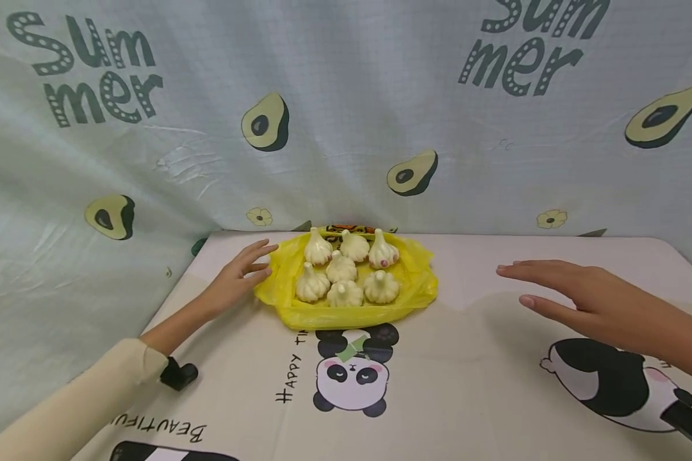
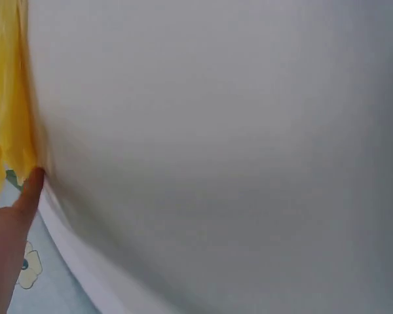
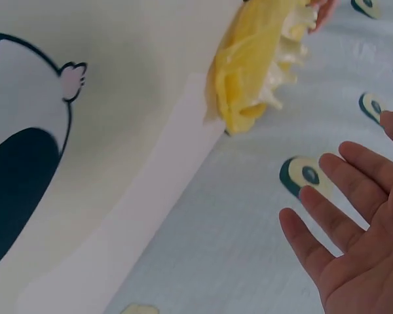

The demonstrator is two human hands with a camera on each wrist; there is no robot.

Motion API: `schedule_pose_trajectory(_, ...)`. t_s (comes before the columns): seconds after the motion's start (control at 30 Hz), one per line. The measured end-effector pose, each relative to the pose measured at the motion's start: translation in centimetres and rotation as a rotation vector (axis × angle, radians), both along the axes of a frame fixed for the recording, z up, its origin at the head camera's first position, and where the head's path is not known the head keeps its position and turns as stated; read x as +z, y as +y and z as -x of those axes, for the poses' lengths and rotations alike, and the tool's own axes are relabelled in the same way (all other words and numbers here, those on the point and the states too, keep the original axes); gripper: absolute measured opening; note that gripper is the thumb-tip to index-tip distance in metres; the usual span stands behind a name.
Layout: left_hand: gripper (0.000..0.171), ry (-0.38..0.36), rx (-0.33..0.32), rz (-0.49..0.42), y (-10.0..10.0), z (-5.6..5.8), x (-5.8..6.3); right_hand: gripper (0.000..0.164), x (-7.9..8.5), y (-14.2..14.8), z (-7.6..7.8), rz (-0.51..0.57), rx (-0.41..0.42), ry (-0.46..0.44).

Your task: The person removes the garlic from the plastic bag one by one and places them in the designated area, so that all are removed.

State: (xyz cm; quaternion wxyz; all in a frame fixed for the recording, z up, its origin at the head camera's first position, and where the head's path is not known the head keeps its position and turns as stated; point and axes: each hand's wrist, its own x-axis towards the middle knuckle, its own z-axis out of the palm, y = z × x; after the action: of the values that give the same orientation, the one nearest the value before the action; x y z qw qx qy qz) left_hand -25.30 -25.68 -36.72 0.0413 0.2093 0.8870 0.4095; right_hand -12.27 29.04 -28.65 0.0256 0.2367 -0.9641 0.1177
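Observation:
Several white garlic bulbs point(image 1: 343, 267) sit in a spread yellow plastic bag point(image 1: 352, 318) at the far middle of the table. At the bag's left edge is my left hand point(image 1: 236, 278), fingers extended and loosely spread; whether the fingertips touch the plastic cannot be told. In the left wrist view, a fingertip is beside the yellow plastic point(image 2: 13, 98). My right hand point(image 1: 582, 294) hovers over the table's right side, well apart from the bag. Its fingers are straight and spread in the right wrist view, with nothing held.
The pale table cover point(image 1: 461, 384) carries panda prints and lettering. Behind the table hangs a light curtain point(image 1: 334, 128) printed with avocados and "Summer". A small black object point(image 1: 179, 373) is at my left wrist, and a black strap-like piece point(image 1: 689, 422) shows at the right edge.

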Motion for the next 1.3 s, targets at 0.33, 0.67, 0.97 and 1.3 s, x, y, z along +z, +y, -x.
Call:
schedule_pose_trajectory(0.33,0.052,0.015,-0.053,0.066,0.3,0.5,-0.5,0.039,1.3,-4.2,3.1,0.171,0.116,-0.16)
schedule_pose_trajectory(0.67,0.044,0.019,-0.023,0.131,0.0,0.6,-0.6,0.036,-0.3,-8.3,8.5,0.325,0.235,-0.253)
schedule_pose_trajectory(0.97,0.043,0.01,-0.017,0.139,0.0,0.6,-0.8,0.039,-2.4,-11.4,13.1,0.356,0.436,-0.385)
schedule_pose_trajectory(1.3,0.043,-0.004,0.009,0.178,-0.2,0.8,-0.6,0.035,-1.7,-14.0,16.8,0.257,0.612,-0.541)
